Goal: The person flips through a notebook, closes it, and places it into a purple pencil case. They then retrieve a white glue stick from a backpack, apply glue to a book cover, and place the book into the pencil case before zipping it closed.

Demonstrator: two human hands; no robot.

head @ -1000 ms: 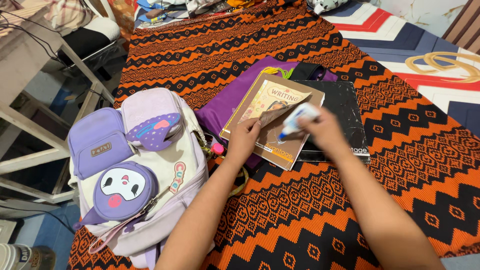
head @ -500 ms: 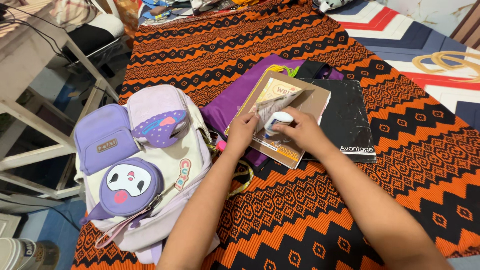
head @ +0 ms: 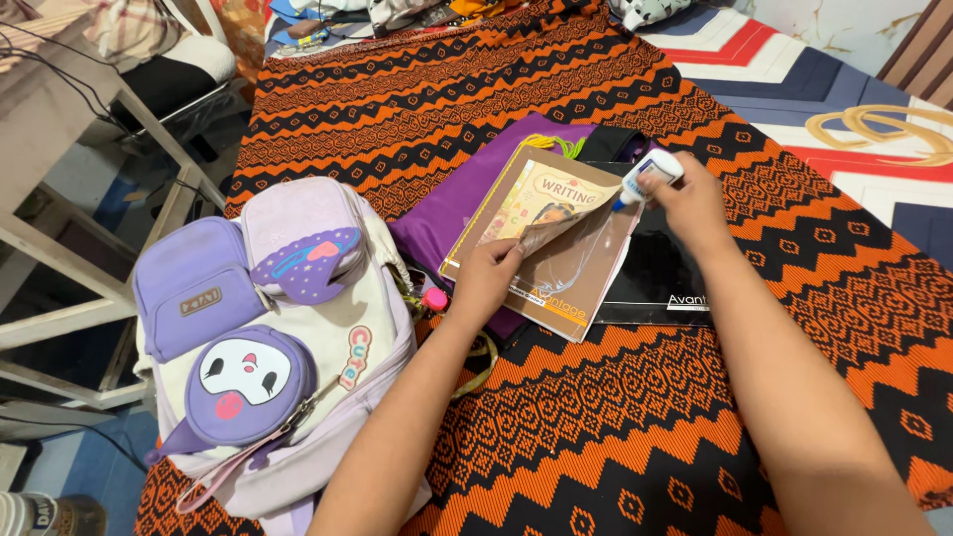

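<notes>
My left hand point(head: 486, 281) pinches the peeling cover film point(head: 556, 230) up off the brown notebook point(head: 556, 288) so my right hand point(head: 695, 203), fingers clamped round the glue bottle point(head: 650, 174), can reach beneath it.

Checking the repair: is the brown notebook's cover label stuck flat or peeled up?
Peeled up: the left hand lifts its loose corner off the brown notebook.

Orange-black patterned cloth point(head: 596, 427), backpack point(head: 298, 328), purple fabric point(head: 447, 208), perhaps black notebook point(head: 665, 268)

Left hand point(head: 483, 281) pinching, palm down; right hand point(head: 692, 201) fisted, arm extended.
</notes>
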